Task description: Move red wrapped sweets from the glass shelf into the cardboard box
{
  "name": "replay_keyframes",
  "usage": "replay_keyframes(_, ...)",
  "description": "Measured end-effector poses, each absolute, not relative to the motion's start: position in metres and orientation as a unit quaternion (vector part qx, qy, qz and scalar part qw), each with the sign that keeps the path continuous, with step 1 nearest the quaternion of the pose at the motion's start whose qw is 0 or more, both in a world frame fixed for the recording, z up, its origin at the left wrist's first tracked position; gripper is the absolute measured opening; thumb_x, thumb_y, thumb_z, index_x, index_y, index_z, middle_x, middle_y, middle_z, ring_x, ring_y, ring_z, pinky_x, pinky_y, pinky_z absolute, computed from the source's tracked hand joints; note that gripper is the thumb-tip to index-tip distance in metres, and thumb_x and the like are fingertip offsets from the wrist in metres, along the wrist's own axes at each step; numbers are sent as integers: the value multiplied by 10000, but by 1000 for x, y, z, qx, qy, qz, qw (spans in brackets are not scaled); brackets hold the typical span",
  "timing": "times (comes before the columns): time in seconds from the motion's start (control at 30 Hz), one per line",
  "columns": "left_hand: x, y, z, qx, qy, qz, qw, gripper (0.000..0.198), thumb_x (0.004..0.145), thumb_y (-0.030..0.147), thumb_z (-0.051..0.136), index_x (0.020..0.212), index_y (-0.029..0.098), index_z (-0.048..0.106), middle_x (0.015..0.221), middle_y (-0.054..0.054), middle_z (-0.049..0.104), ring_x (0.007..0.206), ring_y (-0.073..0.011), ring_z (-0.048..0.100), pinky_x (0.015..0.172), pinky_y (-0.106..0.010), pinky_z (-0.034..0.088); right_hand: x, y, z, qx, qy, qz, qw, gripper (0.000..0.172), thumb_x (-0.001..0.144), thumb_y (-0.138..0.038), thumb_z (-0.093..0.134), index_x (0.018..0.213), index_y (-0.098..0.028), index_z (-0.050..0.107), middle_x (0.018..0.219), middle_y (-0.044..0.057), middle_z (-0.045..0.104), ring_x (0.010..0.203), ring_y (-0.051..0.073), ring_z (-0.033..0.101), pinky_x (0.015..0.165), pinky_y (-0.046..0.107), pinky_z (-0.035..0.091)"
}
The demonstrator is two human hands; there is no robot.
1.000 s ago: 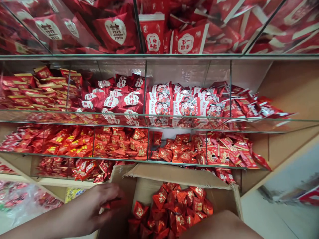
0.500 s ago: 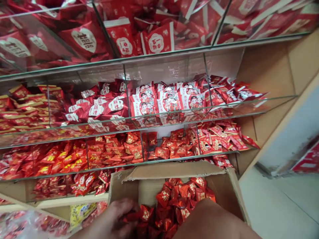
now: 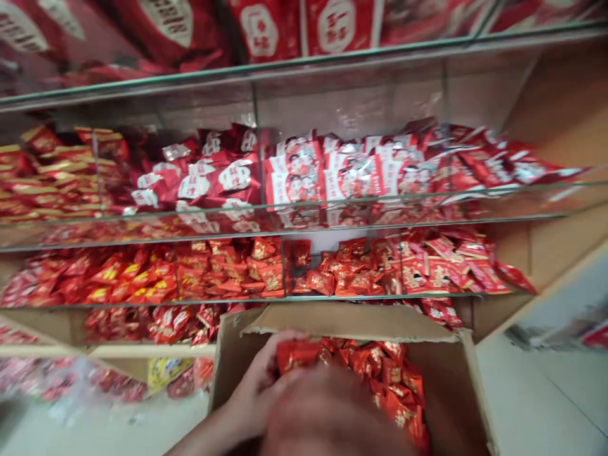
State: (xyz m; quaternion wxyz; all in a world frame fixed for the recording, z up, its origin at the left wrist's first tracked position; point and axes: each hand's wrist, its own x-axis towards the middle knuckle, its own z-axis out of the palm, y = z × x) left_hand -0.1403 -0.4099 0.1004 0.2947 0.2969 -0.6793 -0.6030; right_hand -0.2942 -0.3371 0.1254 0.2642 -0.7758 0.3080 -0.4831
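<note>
An open cardboard box (image 3: 446, 380) at the bottom centre holds a heap of small red candy packets (image 3: 384, 380). My left hand (image 3: 259, 386) reaches in from the lower left, its fingers curled round a bunch of those packets (image 3: 297, 353) at the heap's near left. A blurred skin-coloured shape (image 3: 332, 415), probably my right arm or hand, lies across the box in front of the camera and hides the lower part of the heap. No fingers show on it.
Behind the box stand glass shelves (image 3: 304, 221) with dividers, stacked with red wrapped sweets and larger red-and-white packets (image 3: 327, 171). A wooden side panel (image 3: 560, 126) closes the right. Clear bags of sweets (image 3: 57, 380) lie at the lower left. Pale floor (image 3: 546, 405) shows at the right.
My left hand moved from outside the box's left flap into the box and closed on a bunch of red packets. The camera dipped closer, and the skin-coloured shape shifted left across the box.
</note>
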Motion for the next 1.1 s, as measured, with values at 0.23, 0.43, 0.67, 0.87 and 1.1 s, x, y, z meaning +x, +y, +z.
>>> replay_keyframes(0.23,-176,-420,112,185,-637,-689,292,607,730,194,633,1200,277,258,805,19,582,707,-124,594,653,-260,486,-327,-381,121,-544,512,-494,445,225,753,-391,545,866,-211,618,712,15,621,704,164,582,612,295,491)
replay_keyframes(0.43,-183,-422,112,198,-618,-707,282,657,757,207,605,1255,278,183,834,2,563,743,-138,628,660,-269,508,-341,-388,109,-502,517,-562,407,171,710,-362,613,754,-197,623,675,-7,610,591,110,520,560,232,435)
replay_keyframes(0.67,-183,-425,101,261,-620,-692,262,541,743,208,598,1181,233,280,658,46,553,529,-102,591,506,-226,500,-337,-390,107,-524,557,-533,362,200,710,-375,601,728,-177,619,584,-12,569,475,94,465,444,215,405)
replay_keyframes(0.87,-151,-438,107,324,-834,-331,301,463,828,216,454,1266,229,303,727,10,582,598,-106,555,562,-221,449,-373,-446,129,-539,576,-561,250,221,691,-375,608,751,-163,615,597,4,598,476,116,540,450,231,443)
replay_keyframes(1.1,-138,-481,106,357,-832,-235,354,200,829,247,439,969,158,550,703,2,573,593,-90,512,572,-195,412,-373,-577,106,-582,635,-464,205,165,741,-285,505,799,-182,620,843,46,666,670,165,605,571,287,490)
